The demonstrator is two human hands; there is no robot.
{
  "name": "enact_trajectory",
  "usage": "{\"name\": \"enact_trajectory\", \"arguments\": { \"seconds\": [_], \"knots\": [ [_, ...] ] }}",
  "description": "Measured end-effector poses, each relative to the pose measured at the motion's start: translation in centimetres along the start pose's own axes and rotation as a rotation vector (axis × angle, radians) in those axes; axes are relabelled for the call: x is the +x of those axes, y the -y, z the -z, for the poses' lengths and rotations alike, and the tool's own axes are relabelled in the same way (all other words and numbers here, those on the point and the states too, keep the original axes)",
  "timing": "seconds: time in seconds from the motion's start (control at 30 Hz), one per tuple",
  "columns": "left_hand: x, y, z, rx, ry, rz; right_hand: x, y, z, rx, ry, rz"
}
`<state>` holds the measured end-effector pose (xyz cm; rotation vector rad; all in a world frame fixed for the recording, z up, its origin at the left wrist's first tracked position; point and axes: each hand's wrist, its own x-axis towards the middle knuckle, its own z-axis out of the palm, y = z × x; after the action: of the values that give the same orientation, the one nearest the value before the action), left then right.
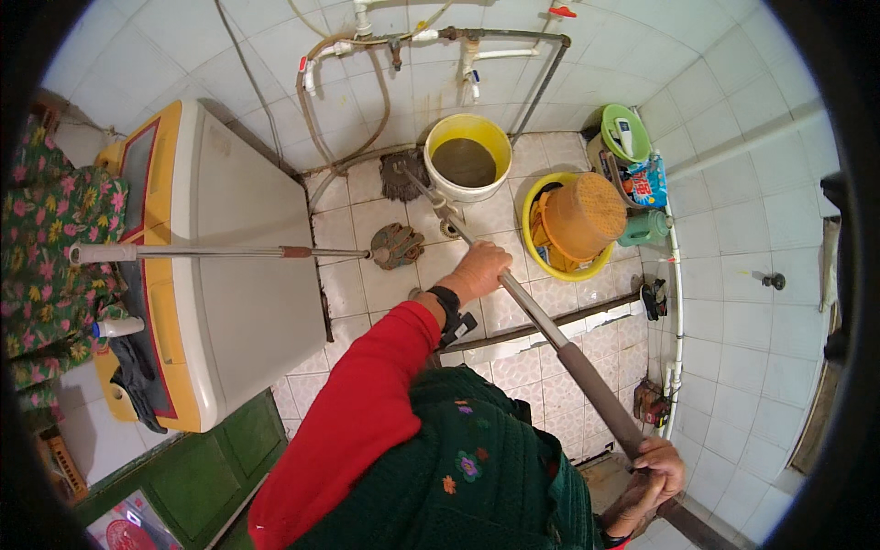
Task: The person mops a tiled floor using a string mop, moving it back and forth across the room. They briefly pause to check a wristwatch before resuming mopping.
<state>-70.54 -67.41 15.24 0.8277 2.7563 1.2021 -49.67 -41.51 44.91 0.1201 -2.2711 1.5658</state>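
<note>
Remote view: my left hand [478, 272] has its fingers wrapped around the long metal-poled mop [536, 313]; my right hand [654, 472] has its fingers curled on the pole's brown upper grip [600, 396] (near the distorted rim, so exact finger placement is uncertain). Matted grey mop head [401, 183] on pale tiled floor [500, 316], just beside the round white bucket [467, 194] with yellow interior.
</note>
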Motion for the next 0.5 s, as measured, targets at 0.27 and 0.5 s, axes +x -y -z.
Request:
{"name": "enact_trajectory", "arguments": {
  "seconds": [0.27,0.5],
  "knots": [
    [-2.1,-2.2,2.9,-0.076,-0.098,0.112,3.7,2.4,0.4,0.026,0.003,0.171],
    [-6.5,0.2,4.6,-0.004,-0.172,0.243,5.4,0.0,-2.9,0.175,0.075,0.154]
  ]
}}
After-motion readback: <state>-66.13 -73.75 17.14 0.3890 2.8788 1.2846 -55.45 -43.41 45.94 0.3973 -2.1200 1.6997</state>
